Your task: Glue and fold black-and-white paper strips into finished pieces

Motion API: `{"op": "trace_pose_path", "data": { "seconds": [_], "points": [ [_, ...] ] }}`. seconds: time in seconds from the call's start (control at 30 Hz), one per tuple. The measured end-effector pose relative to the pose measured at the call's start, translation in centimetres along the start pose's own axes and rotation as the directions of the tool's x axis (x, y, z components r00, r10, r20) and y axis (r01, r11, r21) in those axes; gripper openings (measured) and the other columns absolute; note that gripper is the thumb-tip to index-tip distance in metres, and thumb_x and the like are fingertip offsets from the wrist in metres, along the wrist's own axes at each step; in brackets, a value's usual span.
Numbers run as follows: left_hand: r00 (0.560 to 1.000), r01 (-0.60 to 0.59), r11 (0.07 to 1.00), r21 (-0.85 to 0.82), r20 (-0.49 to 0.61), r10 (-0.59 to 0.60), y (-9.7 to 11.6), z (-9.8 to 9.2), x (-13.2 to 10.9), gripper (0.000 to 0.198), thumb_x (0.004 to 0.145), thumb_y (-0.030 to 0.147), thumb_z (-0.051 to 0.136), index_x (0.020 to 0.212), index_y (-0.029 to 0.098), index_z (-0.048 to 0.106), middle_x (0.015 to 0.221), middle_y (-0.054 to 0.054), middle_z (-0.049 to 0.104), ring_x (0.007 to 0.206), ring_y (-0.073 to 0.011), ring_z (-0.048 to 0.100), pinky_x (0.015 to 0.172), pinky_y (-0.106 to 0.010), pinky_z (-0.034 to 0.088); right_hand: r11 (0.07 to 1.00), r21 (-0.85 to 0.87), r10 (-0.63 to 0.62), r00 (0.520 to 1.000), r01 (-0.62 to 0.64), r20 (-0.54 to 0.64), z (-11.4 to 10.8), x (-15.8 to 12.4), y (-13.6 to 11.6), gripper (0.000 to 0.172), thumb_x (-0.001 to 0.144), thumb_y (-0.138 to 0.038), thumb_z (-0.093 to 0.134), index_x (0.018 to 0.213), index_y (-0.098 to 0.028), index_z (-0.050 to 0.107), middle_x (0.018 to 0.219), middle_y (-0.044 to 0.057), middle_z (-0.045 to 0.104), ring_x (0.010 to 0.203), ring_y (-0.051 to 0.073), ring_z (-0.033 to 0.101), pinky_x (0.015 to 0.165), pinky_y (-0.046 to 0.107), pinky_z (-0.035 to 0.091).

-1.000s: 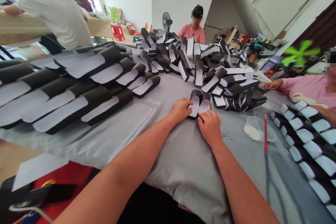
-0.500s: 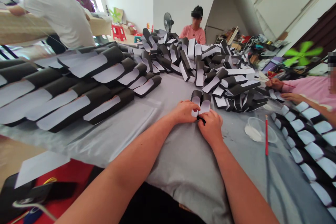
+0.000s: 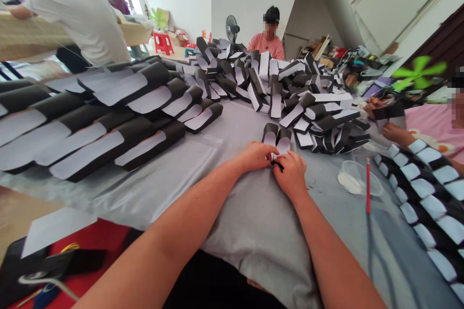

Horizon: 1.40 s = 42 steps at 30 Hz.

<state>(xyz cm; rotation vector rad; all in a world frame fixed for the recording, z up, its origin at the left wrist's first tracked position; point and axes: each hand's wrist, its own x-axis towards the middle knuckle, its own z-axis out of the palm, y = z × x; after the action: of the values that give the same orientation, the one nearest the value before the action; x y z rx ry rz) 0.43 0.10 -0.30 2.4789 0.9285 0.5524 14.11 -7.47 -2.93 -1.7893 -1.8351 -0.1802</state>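
A pair of black-and-white paper slippers (image 3: pixel 283 139) lies side by side on the grey cloth in front of me, their black toe ends pointing away. My left hand (image 3: pixel 258 155) closes on the near end of the left slipper, fingers bent over its white sole. From the right, my right hand (image 3: pixel 293 170) pinches the near end of the other slipper, its fingertips close to those of my left. A small black piece (image 3: pixel 278 165) shows at my right thumb; I cannot make out what it is. My fingers hide the near ends.
Stacked paper slippers (image 3: pixel 145 142) cover the left side; a loose heap (image 3: pixel 253 77) lies ahead. Rows of slippers (image 3: pixel 424 183) stand at right, near a plastic bowl (image 3: pixel 375 181) with white stuff and a red stick (image 3: pixel 368 186). A co-worker's hand (image 3: pixel 395 133) holds black-and-white paper.
My hands have barely moved, still at the near ends of the pair. The co-worker at right has raised a black-and-white paper piece between both hands.
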Motion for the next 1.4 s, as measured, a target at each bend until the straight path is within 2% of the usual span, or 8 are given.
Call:
{"op": "trace_pose_path", "data": {
  "seconds": [0.23,0.47,0.73,0.9,1.0,1.4],
  "points": [
    [1.0,0.009,0.999,-0.044,0.021,-0.008,0.04,-0.07,0.0,0.035,0.068,0.013,0.067,0.099,0.029,0.07,0.081,0.004,0.072,0.079,-0.0146,0.066,0.084,-0.027,0.045,0.999,-0.04,-0.008,0.999,0.01,0.041,-0.2,0.03,-0.22,0.021,0.078,-0.017,0.052,0.081,-0.023,0.072,0.099,0.007,0.07,0.119,0.03,0.046,0.099,0.05,0.025],
    [0.999,-0.014,1.0,0.001,0.042,0.014,-0.06,-0.13,-0.02,0.031,0.071,0.015,0.066,0.098,0.027,0.072,0.084,0.002,0.073,0.081,-0.0145,0.065,0.08,-0.025,0.045,0.999,-0.036,-0.033,0.999,0.034,0.033,-0.21,0.02,-0.18,0.021,0.079,-0.017,0.051,0.08,-0.023,0.071,0.1,0.007,0.069,0.119,0.03,0.045,0.098,0.052,0.025],
    [0.997,-0.033,0.998,0.061,0.073,0.028,-0.2,-0.07,0.12,0.028,0.074,0.017,0.063,0.099,0.026,0.071,0.087,0.002,0.073,0.081,-0.0137,0.064,0.077,-0.024,0.044,0.998,0.008,-0.064,0.998,0.064,0.011,0.04,0.03,0.23,0.018,0.077,-0.018,0.053,0.077,-0.024,0.069,0.099,0.007,0.069,0.118,0.032,0.046,0.097,0.054,0.026],
    [0.997,-0.006,0.999,0.037,0.082,0.003,0.05,-0.26,0.06,0.028,0.074,0.016,0.063,0.1,0.024,0.071,0.086,0.002,0.072,0.079,-0.013,0.063,0.076,-0.023,0.044,0.999,0.005,-0.044,0.999,0.043,0.008,0.08,0.03,0.06,0.015,0.073,-0.019,0.054,0.082,-0.021,0.065,0.094,0.01,0.068,0.116,0.033,0.047,0.096,0.052,0.028],
    [0.996,-0.002,1.0,0.03,0.089,0.0,0.1,-0.26,0.05,0.026,0.074,0.016,0.062,0.098,0.024,0.071,0.085,0.002,0.072,0.079,-0.0125,0.063,0.076,-0.023,0.044,1.0,0.005,-0.022,1.0,0.022,-0.01,-0.04,0.09,-0.05,0.013,0.07,-0.017,0.052,0.077,-0.02,0.062,0.091,0.01,0.067,0.114,0.032,0.049,0.095,0.05,0.03],
    [0.997,-0.007,0.999,0.041,0.083,0.004,0.04,0.01,0.11,0.022,0.075,0.016,0.062,0.094,0.022,0.071,0.086,0.002,0.073,0.081,-0.0128,0.064,0.074,-0.023,0.044,0.997,0.047,-0.053,0.998,0.054,-0.014,-0.1,0.17,0.33,0.014,0.072,-0.016,0.051,0.072,-0.022,0.064,0.09,0.008,0.068,0.114,0.031,0.049,0.095,0.048,0.03]
  ]
}}
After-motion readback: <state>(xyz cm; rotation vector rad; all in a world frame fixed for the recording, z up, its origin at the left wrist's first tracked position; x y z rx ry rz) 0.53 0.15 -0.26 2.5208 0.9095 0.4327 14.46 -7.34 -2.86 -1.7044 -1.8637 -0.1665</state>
